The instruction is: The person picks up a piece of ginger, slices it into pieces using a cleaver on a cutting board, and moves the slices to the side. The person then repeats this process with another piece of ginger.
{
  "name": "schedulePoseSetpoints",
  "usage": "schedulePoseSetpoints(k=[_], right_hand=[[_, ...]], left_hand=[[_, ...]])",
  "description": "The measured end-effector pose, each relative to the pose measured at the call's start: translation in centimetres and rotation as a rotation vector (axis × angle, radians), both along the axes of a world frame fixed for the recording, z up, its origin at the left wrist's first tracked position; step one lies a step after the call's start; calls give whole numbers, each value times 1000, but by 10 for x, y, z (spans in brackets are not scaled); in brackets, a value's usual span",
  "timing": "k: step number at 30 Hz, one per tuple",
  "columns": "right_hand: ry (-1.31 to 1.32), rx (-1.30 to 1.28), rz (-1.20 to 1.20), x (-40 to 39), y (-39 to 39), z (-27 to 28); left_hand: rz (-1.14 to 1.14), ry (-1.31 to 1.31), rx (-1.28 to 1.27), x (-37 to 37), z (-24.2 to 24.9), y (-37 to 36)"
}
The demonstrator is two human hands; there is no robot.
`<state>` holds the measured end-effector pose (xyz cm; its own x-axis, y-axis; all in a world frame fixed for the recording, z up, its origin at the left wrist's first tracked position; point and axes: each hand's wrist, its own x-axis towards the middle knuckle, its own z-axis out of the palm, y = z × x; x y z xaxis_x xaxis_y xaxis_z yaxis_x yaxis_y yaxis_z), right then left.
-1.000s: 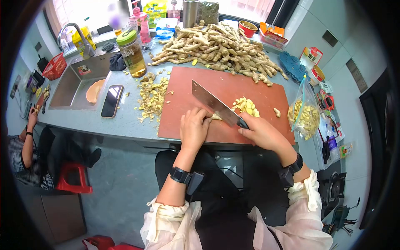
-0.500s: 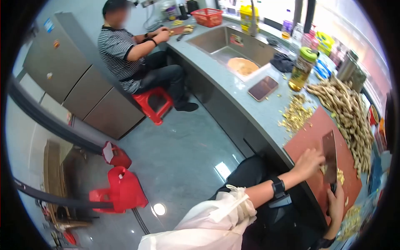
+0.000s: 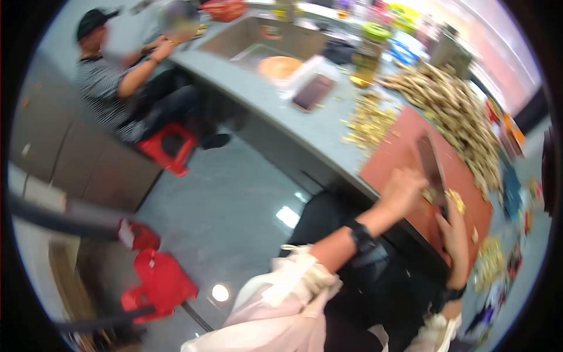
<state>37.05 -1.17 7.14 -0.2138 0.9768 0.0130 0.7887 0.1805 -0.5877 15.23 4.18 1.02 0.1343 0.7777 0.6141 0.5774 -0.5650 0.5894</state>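
My right hand (image 3: 453, 227) is wrapped round the handle of a cleaver (image 3: 431, 161), its broad blade standing over a reddish-brown cutting board (image 3: 394, 154). Close beside the blade's left face is my left hand (image 3: 404, 190), with fingers curled down; what they hold, if anything, is hidden and blurred. Pale yellow cut pieces (image 3: 455, 201) lie on the board to the right of the blade. A heap of long tan pods or roots (image 3: 451, 108) borders the board's far right side. More yellowish pieces (image 3: 370, 120) are piled on the counter at its far left.
A phone (image 3: 314, 92), a green-lidded jar (image 3: 369, 56) and a sink (image 3: 249, 38) with an orange-tan basin (image 3: 280, 68) line the counter (image 3: 267, 104). Another person (image 3: 126, 88) sits on a red stool (image 3: 170, 149) at its far end. Red stools (image 3: 164, 278) stand lower left.
My view has turned, so the scene sits further left and mostly higher, with motion blur. Both hands stay at the cleaver and board in much the same pose.
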Motion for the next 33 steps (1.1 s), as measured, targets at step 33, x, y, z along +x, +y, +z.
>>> schedulePoseSetpoints(k=[33], right_hand=[[-124, -275, -37, -7, -30, 66]], left_hand=[[-85, 41, -132, -5, 12, -4]])
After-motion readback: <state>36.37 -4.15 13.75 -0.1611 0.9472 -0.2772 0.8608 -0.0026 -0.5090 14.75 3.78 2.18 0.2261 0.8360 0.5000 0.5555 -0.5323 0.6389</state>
